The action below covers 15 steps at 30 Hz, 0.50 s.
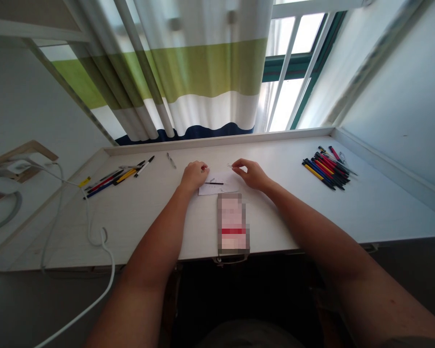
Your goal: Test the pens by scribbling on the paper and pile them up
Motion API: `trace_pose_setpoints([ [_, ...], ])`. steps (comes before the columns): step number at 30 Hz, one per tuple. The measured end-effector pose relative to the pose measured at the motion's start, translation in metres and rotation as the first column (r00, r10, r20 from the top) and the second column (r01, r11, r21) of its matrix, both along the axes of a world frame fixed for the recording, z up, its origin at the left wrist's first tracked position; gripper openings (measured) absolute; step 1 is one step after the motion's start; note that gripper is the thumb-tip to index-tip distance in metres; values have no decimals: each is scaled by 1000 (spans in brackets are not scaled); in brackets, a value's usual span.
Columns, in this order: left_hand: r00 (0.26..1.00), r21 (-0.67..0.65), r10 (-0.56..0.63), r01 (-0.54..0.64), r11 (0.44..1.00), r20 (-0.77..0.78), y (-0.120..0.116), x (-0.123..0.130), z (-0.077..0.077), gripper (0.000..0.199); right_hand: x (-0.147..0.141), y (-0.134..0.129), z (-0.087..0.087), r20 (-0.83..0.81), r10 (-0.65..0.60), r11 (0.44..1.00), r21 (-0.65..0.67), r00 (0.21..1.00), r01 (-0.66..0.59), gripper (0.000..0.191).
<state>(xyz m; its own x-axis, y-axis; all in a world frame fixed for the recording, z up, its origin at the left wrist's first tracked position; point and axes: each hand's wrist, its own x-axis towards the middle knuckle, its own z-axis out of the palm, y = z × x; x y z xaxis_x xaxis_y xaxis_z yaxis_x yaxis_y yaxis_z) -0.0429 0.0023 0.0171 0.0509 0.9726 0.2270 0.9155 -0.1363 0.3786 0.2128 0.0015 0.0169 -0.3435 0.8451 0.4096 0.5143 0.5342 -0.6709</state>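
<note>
My left hand [194, 176] is closed at the left edge of a white sheet of paper [206, 190]. Its fingertips pinch together, and whatever they hold is too small to name. Across the paper, my right hand [253, 174] pinches a small, clear or whitish piece [229, 166] between thumb and finger. On the sheet between the hands lies a thin black stick [214, 183], like part of a pen, with a tiny greyish piece [212, 180] just above it. Some faint marks show on the paper.
A blurred-out pinkish rectangular object [233, 217] lies near the desk's front edge. Loose pens [118, 176] are spread at left, with a single pen [171, 160] apart from them. Several coloured pens [328, 169] are piled at right. A white cable [110, 261] hangs over the left side.
</note>
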Motion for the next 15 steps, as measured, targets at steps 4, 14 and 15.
trace_pose_setpoints([
  [4, 1000, -12, -18, 18, 1000, -18, 1, 3, -1, 24, -3, -2, 1, 14, 6, 1000, -10, 1000, -6, 11],
  [14, 949, 219, -186, 131, 967, 255, -3, 10, 11, 42, -2, 1, -2, -51, 18, 1000, -23, 999, -20, 11],
  [15, 955, 191, -206, 167, 967, 211, -6, 10, 14, 43, -2, 1, -2, -49, 19, 1000, -23, 999, -20, 11],
])
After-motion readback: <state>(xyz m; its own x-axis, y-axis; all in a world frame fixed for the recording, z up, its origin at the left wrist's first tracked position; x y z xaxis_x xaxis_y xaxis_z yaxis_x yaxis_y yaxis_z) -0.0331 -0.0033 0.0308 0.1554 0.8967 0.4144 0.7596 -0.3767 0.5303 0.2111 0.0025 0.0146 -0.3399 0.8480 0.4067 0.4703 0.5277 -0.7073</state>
